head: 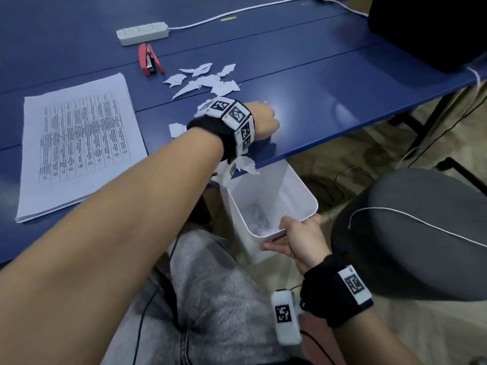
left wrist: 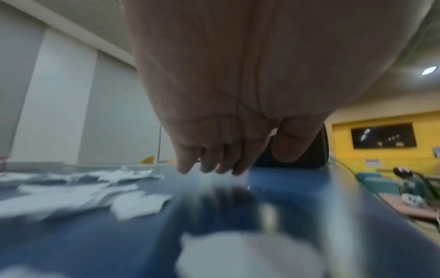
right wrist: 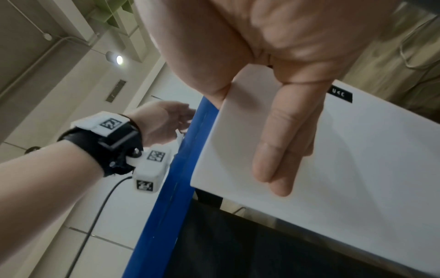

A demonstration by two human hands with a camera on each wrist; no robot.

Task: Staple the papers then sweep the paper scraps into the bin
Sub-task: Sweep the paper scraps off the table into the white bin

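Torn white paper scraps (head: 205,80) lie on the blue table (head: 329,83) beyond my left hand (head: 263,115). That hand rests near the table's front edge, fingers (left wrist: 209,161) loosely bent with their tips on the tabletop, holding nothing. More scraps (left wrist: 133,203) lie to its left, and one scrap (head: 247,165) hangs at the table edge over the white bin (head: 303,196). My right hand (head: 292,233) holds the bin below the edge by its near rim, thumb inside and fingers (right wrist: 281,154) flat on the outer wall (right wrist: 357,169). The printed paper stack (head: 76,143) lies at the left and the red stapler (head: 149,59) behind it.
A white power strip (head: 142,32) with its cable lies at the back of the table. A black case (head: 427,30) stands at the back right. A grey stool (head: 421,233) is to the right of the bin, and my knee (head: 210,285) is under the table edge.
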